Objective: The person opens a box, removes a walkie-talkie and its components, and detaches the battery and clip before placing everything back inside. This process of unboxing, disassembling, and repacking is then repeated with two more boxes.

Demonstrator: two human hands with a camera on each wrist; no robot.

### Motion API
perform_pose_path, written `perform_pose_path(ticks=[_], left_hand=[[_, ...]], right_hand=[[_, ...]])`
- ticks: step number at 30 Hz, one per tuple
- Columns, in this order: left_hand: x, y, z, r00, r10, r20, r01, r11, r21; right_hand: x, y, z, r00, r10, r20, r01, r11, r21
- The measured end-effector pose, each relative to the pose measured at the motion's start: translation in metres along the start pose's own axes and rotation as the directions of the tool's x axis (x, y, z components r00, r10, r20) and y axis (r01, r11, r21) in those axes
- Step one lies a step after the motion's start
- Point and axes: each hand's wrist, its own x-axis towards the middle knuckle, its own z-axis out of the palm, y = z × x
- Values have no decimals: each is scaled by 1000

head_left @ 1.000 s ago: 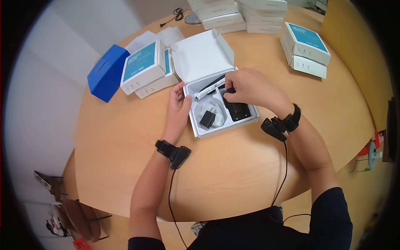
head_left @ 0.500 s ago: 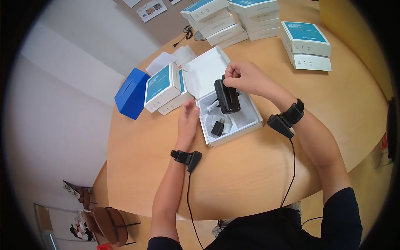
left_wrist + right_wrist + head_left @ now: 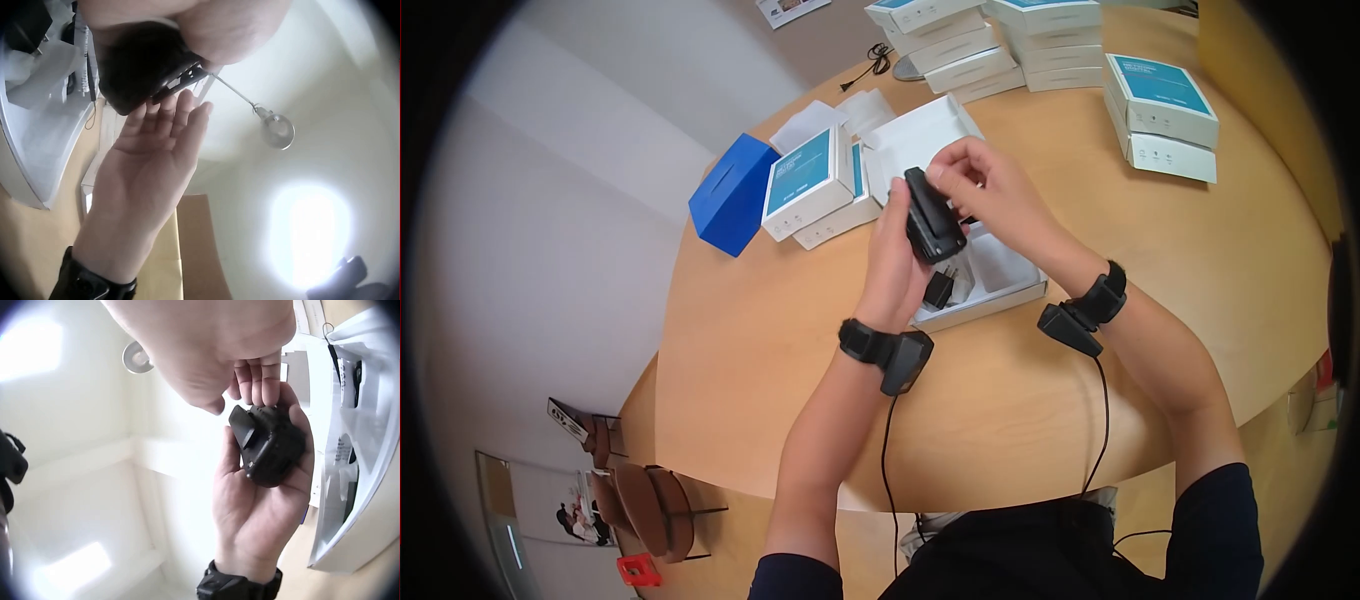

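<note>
Box in blue sits at ten o'clock on the surface, beside teal-topped boxes. The person's left hand is clamped round a black device, held above an open white box whose tray carries a black plug adapter. The right hand, thumb and fingers apart, is at the device's upper end. White boxes stack at twelve o'clock; another pair stands at two.
</note>
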Motion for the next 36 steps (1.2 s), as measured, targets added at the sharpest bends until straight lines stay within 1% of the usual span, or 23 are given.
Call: perform_pose_path(ticks=[1, 2, 4, 5, 7, 10, 11, 14, 17, 20, 23, 26, 29, 32, 36], left_hand=[[3, 1, -4, 1000, -11, -9, 10, 994, -109], [6, 4, -7, 999, -14, -40, 6, 980, -198], [12, 10, -13, 995, -29, -98, -9, 929, -369], [16, 12, -17, 992, -42, -122, -13, 907, -421], [23, 9, -27, 994, -25, -105, -24, 896, -443], [33, -2, -39, 999, -24, -42, 2, 881, -473], [34, -2, -35, 999, -29, -15, 18, 876, -482], [29, -3, -22, 997, -15, -76, -17, 915, -403], [30, -5, -18, 996, 33, -77, -61, 919, -389], [27, -1, -14, 992, 27, -124, -76, 910, -408], [31, -8, -8, 952, 63, -300, -161, 936, -312], [26, -7, -8, 960, 47, -276, -137, 938, -317], [23, -8, -11, 976, 27, -217, -107, 924, -367], [23, -7, -5, 964, 69, -257, -155, 931, -330], [28, -12, -9, 963, 95, -253, -171, 940, -297]], right_hand=[[6, 11, 2, 996, -48, -69, 53, 995, 79], [7, 12, -1, 999, 30, -30, -26, 994, 104], [7, 12, -9, 982, 182, 51, -187, 972, 145], [6, 11, -6, 958, 267, 106, -281, 948, 152], [-5, 7, 2, 881, 424, 209, -458, 877, 148], [-13, 21, 17, 871, 385, 304, -459, 859, 226], [-15, 25, 19, 879, 353, 321, -433, 873, 226], [-16, 32, 19, 896, 328, 300, -395, 897, 200], [-18, 33, 19, 911, 319, 260, -370, 913, 175], [-20, 35, 22, 922, 296, 248, -335, 933, 132], [-24, 37, 25, 936, 245, 251, -281, 953, 117], [-25, 41, 25, 932, 245, 269, -281, 954, 102], [-25, 39, 26, 935, 248, 253, -281, 954, 104], [-26, 38, 27, 943, 238, 233, -264, 960, 89], [-26, 41, 26, 946, 236, 223, -266, 957, 117]])
